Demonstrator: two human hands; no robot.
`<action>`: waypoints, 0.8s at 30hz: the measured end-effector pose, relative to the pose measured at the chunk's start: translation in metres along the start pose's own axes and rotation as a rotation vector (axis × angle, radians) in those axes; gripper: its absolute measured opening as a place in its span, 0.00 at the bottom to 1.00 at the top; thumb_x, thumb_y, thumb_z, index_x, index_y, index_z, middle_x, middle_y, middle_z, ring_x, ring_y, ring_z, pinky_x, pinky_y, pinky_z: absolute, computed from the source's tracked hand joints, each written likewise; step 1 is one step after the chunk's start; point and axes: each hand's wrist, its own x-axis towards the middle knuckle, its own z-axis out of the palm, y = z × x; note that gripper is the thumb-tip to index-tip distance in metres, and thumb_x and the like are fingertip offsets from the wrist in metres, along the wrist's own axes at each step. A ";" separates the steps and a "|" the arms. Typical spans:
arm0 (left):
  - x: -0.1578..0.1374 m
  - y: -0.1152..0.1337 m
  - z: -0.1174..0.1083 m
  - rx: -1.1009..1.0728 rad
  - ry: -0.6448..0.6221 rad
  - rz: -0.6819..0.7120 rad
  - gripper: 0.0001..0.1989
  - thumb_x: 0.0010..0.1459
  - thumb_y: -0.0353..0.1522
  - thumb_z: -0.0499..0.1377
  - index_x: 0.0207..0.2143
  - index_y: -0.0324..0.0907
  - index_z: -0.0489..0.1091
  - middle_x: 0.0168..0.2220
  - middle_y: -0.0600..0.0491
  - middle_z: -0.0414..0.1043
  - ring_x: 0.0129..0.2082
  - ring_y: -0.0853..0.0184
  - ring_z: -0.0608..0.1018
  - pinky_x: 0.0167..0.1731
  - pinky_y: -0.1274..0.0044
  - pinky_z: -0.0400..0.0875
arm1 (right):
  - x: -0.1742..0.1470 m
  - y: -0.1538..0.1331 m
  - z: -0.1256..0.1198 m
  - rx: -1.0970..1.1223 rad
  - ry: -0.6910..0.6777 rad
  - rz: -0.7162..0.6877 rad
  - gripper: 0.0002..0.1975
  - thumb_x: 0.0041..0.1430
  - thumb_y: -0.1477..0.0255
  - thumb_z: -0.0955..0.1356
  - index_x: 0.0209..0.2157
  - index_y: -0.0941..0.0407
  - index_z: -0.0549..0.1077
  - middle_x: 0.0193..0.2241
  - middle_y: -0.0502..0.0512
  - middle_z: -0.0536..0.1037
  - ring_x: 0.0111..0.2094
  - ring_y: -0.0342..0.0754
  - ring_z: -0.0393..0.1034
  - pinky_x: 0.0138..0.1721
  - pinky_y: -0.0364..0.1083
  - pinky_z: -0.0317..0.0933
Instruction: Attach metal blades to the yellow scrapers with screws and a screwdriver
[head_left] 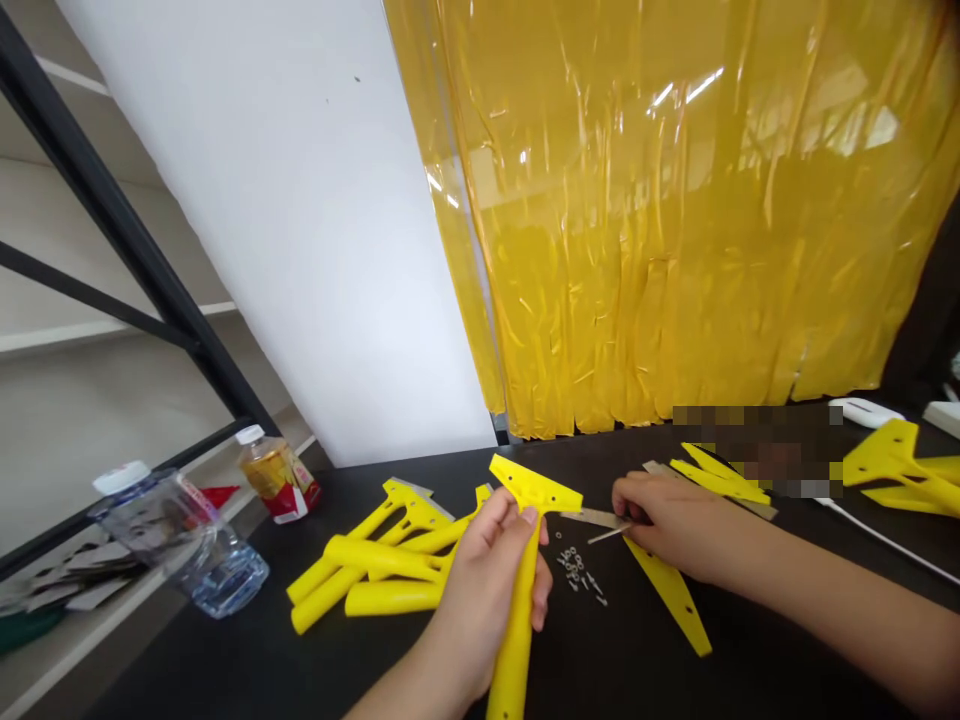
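Observation:
My left hand (495, 575) is wrapped round the handle of a yellow scraper (517, 600), its wide, holed head (536, 487) tilted up past my thumb. To the right, my right hand (652, 515) has its fingers curled in over the table around a thin metal rod (609, 534), whose kind I cannot make out. A flat metal blade (594, 517) shows just beyond those fingertips. From under the same hand a yellow flat plate with holes (675, 600) sticks out toward me. Small screws and nuts (574, 568) lie loose between my hands.
More yellow scrapers (375, 580) are piled on the black table (262, 660) at left, beside a drink bottle (277, 475) and a clear water bottle (187, 545). Yellow plates (720, 475) and yellow scraper parts (892, 460) lie at right, near a white cable (885, 535).

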 end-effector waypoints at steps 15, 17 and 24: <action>0.013 0.006 -0.009 -0.093 0.219 0.057 0.16 0.65 0.46 0.59 0.34 0.44 0.64 0.21 0.60 0.63 0.17 0.73 0.66 0.17 0.81 0.60 | -0.001 -0.001 -0.003 -0.002 -0.027 -0.017 0.03 0.60 0.75 0.68 0.33 0.52 0.72 0.35 0.50 0.76 0.38 0.50 0.70 0.38 0.48 0.54; 0.015 0.011 -0.013 -0.078 0.243 0.065 0.15 0.65 0.45 0.59 0.34 0.44 0.64 0.22 0.60 0.65 0.17 0.74 0.66 0.17 0.81 0.60 | -0.002 -0.003 -0.007 -0.011 -0.034 -0.033 0.05 0.61 0.76 0.67 0.32 0.53 0.71 0.34 0.50 0.76 0.37 0.50 0.69 0.38 0.48 0.54; 0.018 0.038 -0.036 0.151 0.058 -0.025 0.13 0.63 0.43 0.61 0.39 0.44 0.67 0.30 0.57 0.72 0.16 0.76 0.65 0.17 0.80 0.59 | -0.011 -0.020 -0.030 0.025 0.021 -0.055 0.06 0.65 0.75 0.64 0.33 0.52 0.68 0.35 0.49 0.75 0.36 0.47 0.68 0.36 0.46 0.55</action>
